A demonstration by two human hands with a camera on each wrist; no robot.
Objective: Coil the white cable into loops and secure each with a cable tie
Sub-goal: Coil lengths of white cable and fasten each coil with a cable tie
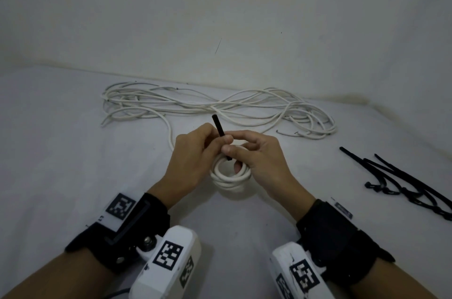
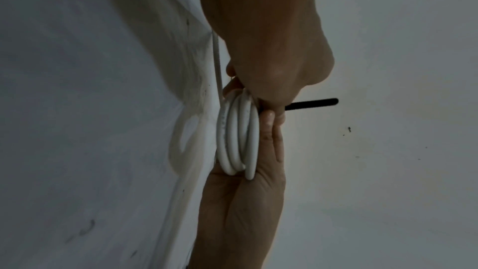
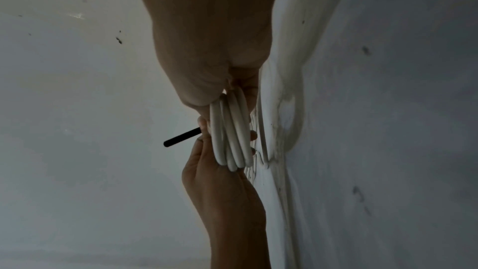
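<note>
In the head view both hands meet at the middle of the white surface around a small coil of white cable. My left hand grips the coil's left side, fingers curled round its turns. My right hand pinches a black cable tie between thumb and forefinger, with other fingers poking through the coil's hole. The tie's free end sticks up and away from the coil. Its lower part is hidden behind the fingers. A strand runs from the coil to the loose cable.
The rest of the white cable lies in long loose loops along the back, near the wall. Several spare black cable ties lie in a heap at the right. Wrist cameras with black straps sit on both forearms.
</note>
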